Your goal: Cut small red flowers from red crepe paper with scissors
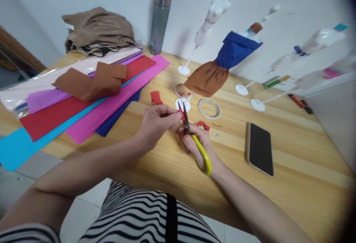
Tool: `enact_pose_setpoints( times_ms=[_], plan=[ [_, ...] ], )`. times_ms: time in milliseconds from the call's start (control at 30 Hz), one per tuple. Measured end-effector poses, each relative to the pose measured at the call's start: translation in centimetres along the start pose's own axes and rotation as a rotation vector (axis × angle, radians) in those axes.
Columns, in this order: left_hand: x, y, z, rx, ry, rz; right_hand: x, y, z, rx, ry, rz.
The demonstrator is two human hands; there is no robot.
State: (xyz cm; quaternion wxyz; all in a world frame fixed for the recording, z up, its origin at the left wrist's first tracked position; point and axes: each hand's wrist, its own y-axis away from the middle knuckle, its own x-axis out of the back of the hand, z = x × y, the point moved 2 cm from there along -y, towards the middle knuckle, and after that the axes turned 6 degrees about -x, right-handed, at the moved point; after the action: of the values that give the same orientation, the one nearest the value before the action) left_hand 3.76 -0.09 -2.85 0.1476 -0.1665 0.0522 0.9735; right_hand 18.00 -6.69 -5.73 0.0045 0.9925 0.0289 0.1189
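My left hand point(158, 122) pinches a small piece of red paper point(181, 114) between thumb and fingertips. Yellow-handled scissors point(204, 154) are in my right hand point(196, 143), their blades parted a little and touching the red piece. Some red shows under my right fingers too, but I cannot make out how it is held. Beside that hand lies a curled red scrap point(203, 125). A squarish red scrap point(156, 97) rests beyond my left hand. Just past the blades stands a small mannequin dressed in a blue top point(236, 50) and a gathered brown skirt point(208, 78).
Folded colored paper strips point(116, 98) and a brown piece point(94, 82) cover the left side. A thermos point(161, 17) and brown cloth point(100, 28) stand behind. Tape roll point(209, 100), phone point(260, 148), and several white mannequins point(213, 11) are on the right and back.
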Motion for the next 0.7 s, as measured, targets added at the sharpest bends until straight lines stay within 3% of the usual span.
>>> enact_pose_setpoints(
  times_ms=[700],
  plan=[
    [-0.27, 0.80, -1.00, 0.057, 0.111, 0.033, -0.48, 0.15, -0.01, 0.006, -0.055, 0.041]
  ],
)
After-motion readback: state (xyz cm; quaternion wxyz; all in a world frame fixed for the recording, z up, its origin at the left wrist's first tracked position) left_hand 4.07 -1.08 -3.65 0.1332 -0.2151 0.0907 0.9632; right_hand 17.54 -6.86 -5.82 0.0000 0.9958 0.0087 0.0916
